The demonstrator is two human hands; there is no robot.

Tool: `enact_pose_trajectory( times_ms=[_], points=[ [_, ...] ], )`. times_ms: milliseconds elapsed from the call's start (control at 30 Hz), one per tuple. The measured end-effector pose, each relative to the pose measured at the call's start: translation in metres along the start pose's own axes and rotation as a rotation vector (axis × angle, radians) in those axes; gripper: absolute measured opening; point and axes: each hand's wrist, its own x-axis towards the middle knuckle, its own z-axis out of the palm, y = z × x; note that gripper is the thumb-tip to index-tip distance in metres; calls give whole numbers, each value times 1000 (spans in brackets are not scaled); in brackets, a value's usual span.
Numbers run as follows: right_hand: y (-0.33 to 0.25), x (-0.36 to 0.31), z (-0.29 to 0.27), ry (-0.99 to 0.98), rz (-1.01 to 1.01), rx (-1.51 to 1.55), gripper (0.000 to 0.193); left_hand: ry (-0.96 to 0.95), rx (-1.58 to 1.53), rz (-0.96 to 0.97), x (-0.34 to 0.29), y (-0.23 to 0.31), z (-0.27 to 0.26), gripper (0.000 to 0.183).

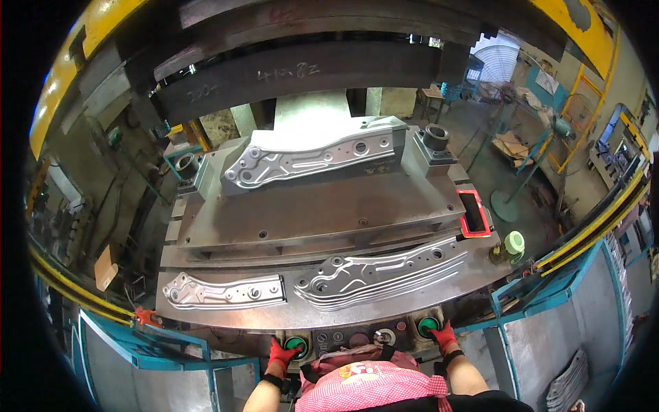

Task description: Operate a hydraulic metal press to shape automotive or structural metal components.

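Observation:
My left hand (282, 353), in a red glove, reaches onto a round green push button (296, 342) at the press's front edge. My right hand (444, 336), gloved the same, lies at a second green button (428, 324). Both hands have fingers stretched over the buttons and hold nothing; some fingertips are hard to make out. Ahead, a long stamped metal panel (312, 161) rests on the lower die (322, 209). Nearer me, a stack of several similar panels (377, 278) lies on the bed, right of a single shorter panel (226, 291).
The dark upper die (295, 72) hangs above the panel. Guide posts (435, 137) stand on the lower die. A red-framed box (473, 213) and a pale green-lidded container (514, 242) sit at the right. Blue-framed carts (151, 364) flank me. A floor fan (561, 127) stands far right.

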Motion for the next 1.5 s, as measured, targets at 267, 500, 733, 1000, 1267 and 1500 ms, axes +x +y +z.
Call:
enact_pose_trajectory(
  times_ms=[267,500,733,1000,1267,1500],
  points=[
    [-16,-6,-6,-5,40,-37,112,23,70,-4,2,0,-1,136],
    [3,4,1,7,28,33,113,23,72,32,1,1,1,134],
    [17,14,8,-10,-75,153,112,47,-11,86,14,-11,7,133],
    [-19,-4,-8,-89,-27,143,114,57,-62,131,2,-10,-6,131],
    [-183,-63,-153,636,-545,279,85,-380,77,159,-130,171,-150,61],
    [-337,-62,-126,144,-1231,-381,92,285,531,1228,-103,377,-165,55]
  ],
)
